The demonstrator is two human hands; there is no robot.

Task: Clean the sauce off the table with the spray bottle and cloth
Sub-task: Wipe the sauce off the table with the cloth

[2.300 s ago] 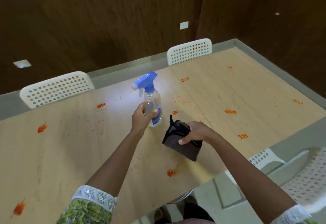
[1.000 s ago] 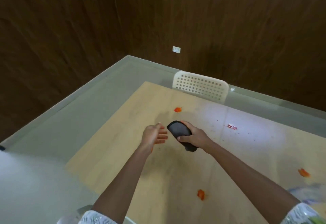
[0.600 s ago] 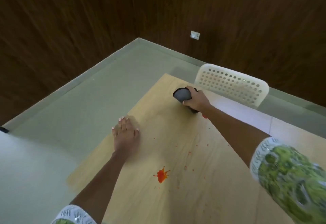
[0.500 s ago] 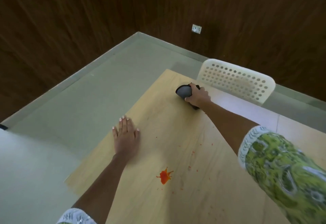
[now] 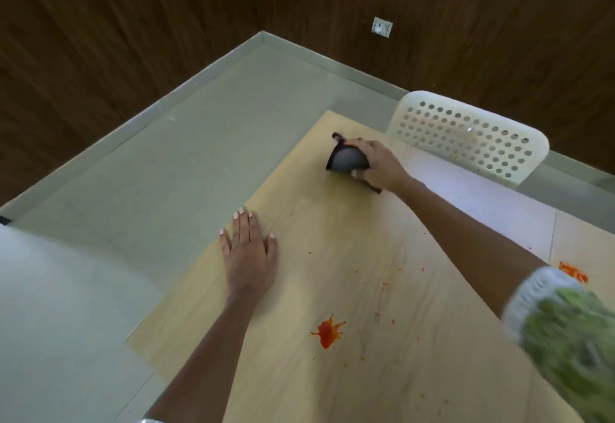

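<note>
At the left of centre in the frame, the left hand (image 5: 248, 256) lies flat on the pale wooden surface (image 5: 332, 256) near its left edge, fingers straight and together, holding nothing. Lower and to its right, an orange-red sauce splat (image 5: 327, 334) sits on the surface with small specks scattered around it, well apart from both hands. Up in the centre-right, the right hand (image 5: 377, 166) has its fingers curled over a bunched dark cloth (image 5: 346, 161), which sticks out to the left from under the fingers and presses on the surface near its far corner; a white perforated chair (image 5: 466, 136) stands just beyond, and another sauce smear (image 5: 572, 271) shows at the right edge.
</note>
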